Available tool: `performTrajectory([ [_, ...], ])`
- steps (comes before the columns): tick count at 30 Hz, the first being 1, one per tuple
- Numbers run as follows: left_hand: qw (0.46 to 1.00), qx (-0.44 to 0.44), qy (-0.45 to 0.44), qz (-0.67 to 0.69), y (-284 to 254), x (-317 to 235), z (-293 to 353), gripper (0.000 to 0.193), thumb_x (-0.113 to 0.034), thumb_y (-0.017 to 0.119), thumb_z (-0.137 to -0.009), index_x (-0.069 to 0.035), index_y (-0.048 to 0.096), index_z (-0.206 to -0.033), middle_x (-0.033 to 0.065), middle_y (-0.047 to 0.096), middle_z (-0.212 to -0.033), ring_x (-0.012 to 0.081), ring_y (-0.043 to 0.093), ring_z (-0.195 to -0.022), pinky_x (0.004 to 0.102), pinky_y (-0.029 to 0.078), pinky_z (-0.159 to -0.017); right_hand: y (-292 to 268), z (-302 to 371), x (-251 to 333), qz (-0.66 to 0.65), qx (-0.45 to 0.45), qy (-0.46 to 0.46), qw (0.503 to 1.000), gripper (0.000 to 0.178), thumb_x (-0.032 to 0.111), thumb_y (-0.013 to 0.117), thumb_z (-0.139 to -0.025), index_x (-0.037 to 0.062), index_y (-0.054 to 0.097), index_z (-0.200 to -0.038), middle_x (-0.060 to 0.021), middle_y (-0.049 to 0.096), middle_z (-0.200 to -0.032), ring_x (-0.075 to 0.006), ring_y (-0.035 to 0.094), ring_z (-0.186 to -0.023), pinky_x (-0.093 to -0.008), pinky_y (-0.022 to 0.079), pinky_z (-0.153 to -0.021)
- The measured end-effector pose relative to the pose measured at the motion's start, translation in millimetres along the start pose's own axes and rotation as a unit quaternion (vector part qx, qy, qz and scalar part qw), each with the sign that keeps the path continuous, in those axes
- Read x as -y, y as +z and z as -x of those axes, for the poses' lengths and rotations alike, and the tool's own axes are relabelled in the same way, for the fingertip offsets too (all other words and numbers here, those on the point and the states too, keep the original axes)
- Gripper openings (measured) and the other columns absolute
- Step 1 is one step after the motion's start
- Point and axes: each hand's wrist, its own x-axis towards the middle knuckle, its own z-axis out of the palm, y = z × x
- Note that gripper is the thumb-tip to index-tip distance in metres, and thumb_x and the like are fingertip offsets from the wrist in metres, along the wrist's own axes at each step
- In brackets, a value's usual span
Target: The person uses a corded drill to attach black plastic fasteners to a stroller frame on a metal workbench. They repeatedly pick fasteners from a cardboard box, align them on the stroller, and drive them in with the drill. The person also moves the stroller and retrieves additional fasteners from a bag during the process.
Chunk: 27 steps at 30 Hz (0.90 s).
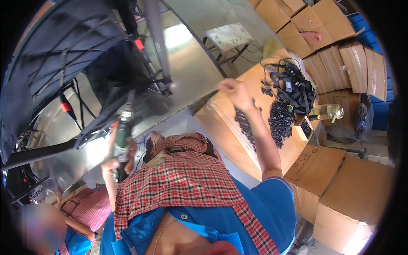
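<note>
My left hand (pixel 114 163) is closed round a dark green and black power screwdriver (pixel 123 138), held upright with its silver front end pointing up at a black folding frame with dark fabric (pixel 114 63). The tool's tip blurs against the dark fabric, so contact cannot be told. My right hand (pixel 237 93) is raised over the near-left edge of a wooden-topped bench (pixel 219 119), its fingers curled together and slightly blurred. Whatever it may hold is too small to make out. Below its wrist lies a row of small black parts (pixel 244 127).
A larger heap of small black parts (pixel 281 123), tangled black straps (pixel 293 80) and a clear bottle (pixel 329 111) are at right. Cardboard boxes (pixel 355 187) line the right side. A stool (pixel 229 36) stands beyond the metal table (pixel 187 63). Another person (pixel 87 208) is at lower left.
</note>
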Motion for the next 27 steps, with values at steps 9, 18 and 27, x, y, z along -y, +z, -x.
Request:
performTrajectory([
  [9,0.965,-0.013,-0.188,-0.181,82.4,86.0,-62.7,0.115,-0.037,0.077,-0.058,-0.006,0.02,-0.153,0.0125,0.06,-0.095,0.0153,0.06,-0.068,0.0252,0.047,-0.06,-52.8,52.4,-188.5,0.219,-0.091,0.004,0.971,0.005,0.007,0.069,-0.077,0.0073,0.069,-0.082,-0.0124,0.065,-0.083,-0.0301,0.064,-0.08,-0.039,0.052,-0.069],
  [18,0.954,0.049,-0.136,-0.263,88.1,94.4,-65.5,0.108,-0.02,0.08,-0.068,-0.009,0.015,-0.154,0.0122,0.057,-0.109,0.0158,0.061,-0.082,0.0274,0.049,-0.072,-26.5,-9.6,-57.4,-0.235,0.089,-0.027,0.967,0.008,0.01,0.059,-0.094,0.0022,0.058,-0.094,-0.0062,0.065,-0.086,-0.0156,0.062,-0.082,-0.0297,0.05,-0.075],
  [27,0.945,0.039,-0.076,-0.315,93.3,72.5,-52.6,0.114,-0.029,0.086,-0.066,-0.009,0.016,-0.153,0.0162,0.044,-0.142,0.0252,0.05,-0.123,0.0342,0.036,-0.107,-1.2,-41.6,32.1,-0.404,0.306,-0.096,0.857,0.014,0.016,0.053,-0.099,0.0015,0.054,-0.099,-0.0093,0.065,-0.095,-0.0168,0.064,-0.085,-0.0323,0.053,-0.08],
])
